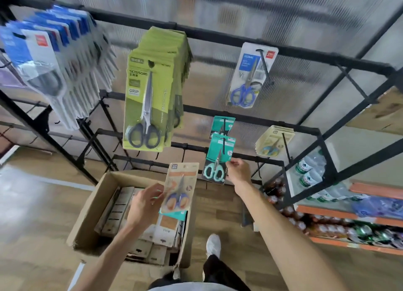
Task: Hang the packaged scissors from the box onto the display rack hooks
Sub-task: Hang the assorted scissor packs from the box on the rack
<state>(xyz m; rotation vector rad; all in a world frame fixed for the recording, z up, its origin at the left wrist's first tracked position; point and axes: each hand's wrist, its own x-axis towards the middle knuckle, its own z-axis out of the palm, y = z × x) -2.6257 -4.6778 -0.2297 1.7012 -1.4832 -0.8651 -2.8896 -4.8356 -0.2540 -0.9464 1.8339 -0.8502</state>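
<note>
The right hand (238,171) pinches the edge of a teal scissors pack (218,160) that hangs on a low hook (223,143) of the rack. The left hand (145,205) grips an orange scissors pack (180,187) just above the box (87,216). It is best to make sure the teal pack's hole sits fully on the hook, let go gently, then find a free hook for the orange one.

Bottled drinks (309,173), orange shelf (327,214), white shoe (213,245)

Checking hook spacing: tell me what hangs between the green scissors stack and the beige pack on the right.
In the head view, two teal packs hang between the green stack and the beige pack; the right hand holds the front one.
</note>
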